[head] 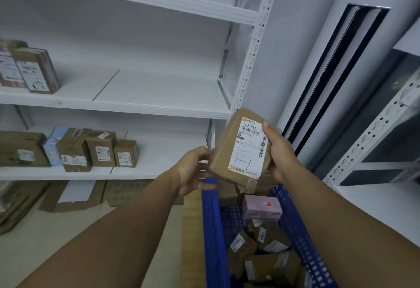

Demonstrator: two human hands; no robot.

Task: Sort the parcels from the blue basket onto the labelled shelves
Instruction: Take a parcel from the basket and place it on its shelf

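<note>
Two hands hold one brown parcel directly above the blue basket. Right hand: fingers wrapped behind the parcel's right edge, thumb laid on the white label. Left hand: fingers curled about the lower left corner, steadying it. The label faces the camera; a handwritten mark at its foot reads, as far as can be told, "1-1". Step in hand, as judged: reading that mark before shelving. For a clean reading, the thumb belongs clear of the handwriting and the label square to the eye.

Inside the basket lie more brown parcels and a pink box. Left of the basket, the lower shelf carries a row of parcels, one marked "1-3"; higher on the same side, the middle shelf carries a parcel marked "1-2". Neither mark matches, so the proper shelf probably lies elsewhere. No shelf label is legible here; one should be checked before release.
</note>
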